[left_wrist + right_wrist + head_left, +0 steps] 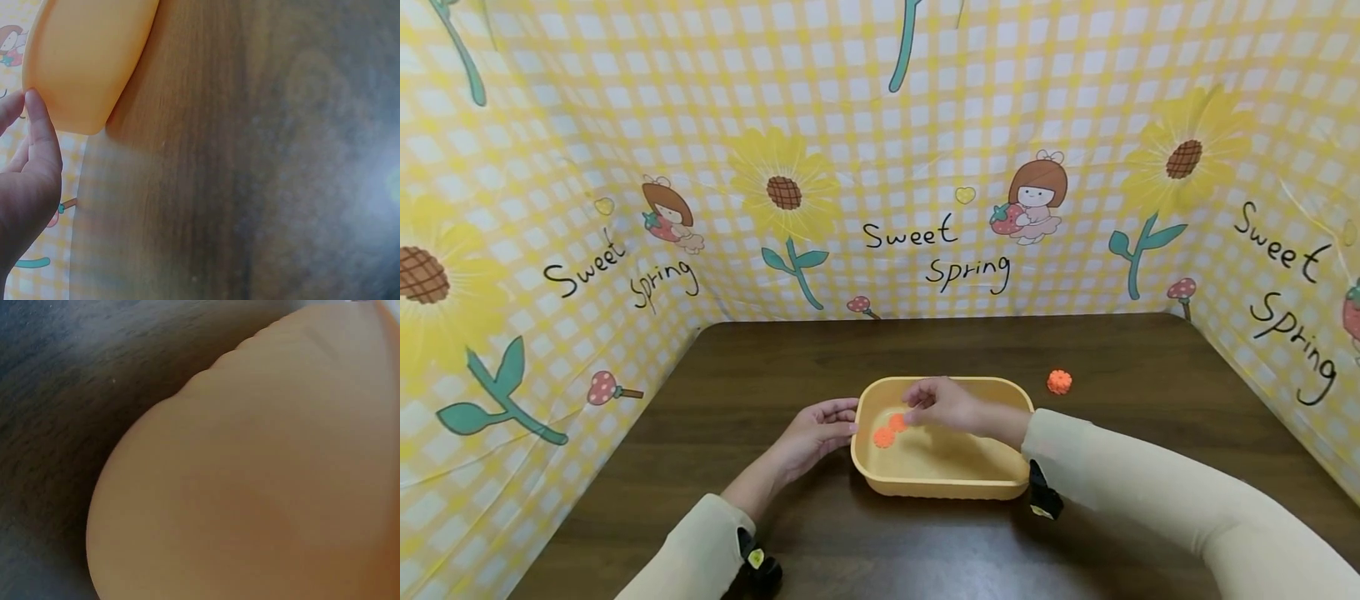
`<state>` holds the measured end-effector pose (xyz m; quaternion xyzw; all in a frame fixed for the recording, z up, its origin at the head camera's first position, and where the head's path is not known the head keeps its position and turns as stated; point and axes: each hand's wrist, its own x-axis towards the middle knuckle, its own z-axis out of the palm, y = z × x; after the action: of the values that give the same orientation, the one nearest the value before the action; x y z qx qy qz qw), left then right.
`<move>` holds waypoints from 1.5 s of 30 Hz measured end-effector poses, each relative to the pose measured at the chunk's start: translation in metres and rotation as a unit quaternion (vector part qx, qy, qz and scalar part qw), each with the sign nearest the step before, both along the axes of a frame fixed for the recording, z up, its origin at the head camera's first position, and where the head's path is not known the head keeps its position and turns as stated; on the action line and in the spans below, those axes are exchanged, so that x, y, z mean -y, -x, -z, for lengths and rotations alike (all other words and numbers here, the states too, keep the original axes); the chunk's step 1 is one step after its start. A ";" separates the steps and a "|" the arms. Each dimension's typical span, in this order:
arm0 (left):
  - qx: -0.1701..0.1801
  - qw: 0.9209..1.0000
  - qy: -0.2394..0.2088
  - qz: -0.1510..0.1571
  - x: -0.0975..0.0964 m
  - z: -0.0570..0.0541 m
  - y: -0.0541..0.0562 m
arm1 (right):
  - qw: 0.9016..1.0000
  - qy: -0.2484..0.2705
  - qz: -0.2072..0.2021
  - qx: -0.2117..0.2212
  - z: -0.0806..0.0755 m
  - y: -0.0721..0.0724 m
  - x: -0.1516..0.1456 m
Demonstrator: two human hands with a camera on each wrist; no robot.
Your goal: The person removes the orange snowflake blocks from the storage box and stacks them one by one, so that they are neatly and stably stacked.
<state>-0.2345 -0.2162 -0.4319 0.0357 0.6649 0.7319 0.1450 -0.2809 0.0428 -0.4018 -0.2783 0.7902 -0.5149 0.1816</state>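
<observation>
A yellow plastic basin with rounded corners stands on the brown table. My left hand is at its left end, with nearly straight fingertips touching the rim. In the left wrist view, the thumb and a finger of the left hand meet the edge of the basin. My right hand reaches over the basin from the right, its fingers loosely bent inside. Beside its fingertips is a small orange bumpy piece, overlapping another orange piece on the basin floor. The basin's wall fills most of the right wrist view.
A third orange bumpy piece lies on the table behind the basin's right end. Yellow checked cloth with printed flowers and lettering hangs along the back and both sides of the wooden table.
</observation>
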 end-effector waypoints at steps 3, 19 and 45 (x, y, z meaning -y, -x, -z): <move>0.001 1.000 0.000 0.002 0.000 -0.001 0.001 | 1.000 -0.013 -0.005 -0.013 0.004 0.000 0.004; 0.000 1.000 -0.011 0.003 -0.001 -0.001 0.001 | 0.997 -0.050 -0.034 -0.043 0.022 0.009 0.012; 0.001 1.000 -0.010 -0.001 -0.001 -0.002 -0.001 | 0.984 -0.092 -0.074 -0.131 0.030 0.008 0.010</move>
<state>-0.2333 -0.2149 -0.4298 0.0360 0.6575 0.7386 0.1445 -0.2892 0.0324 -0.4319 -0.3834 0.8285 -0.3838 0.1390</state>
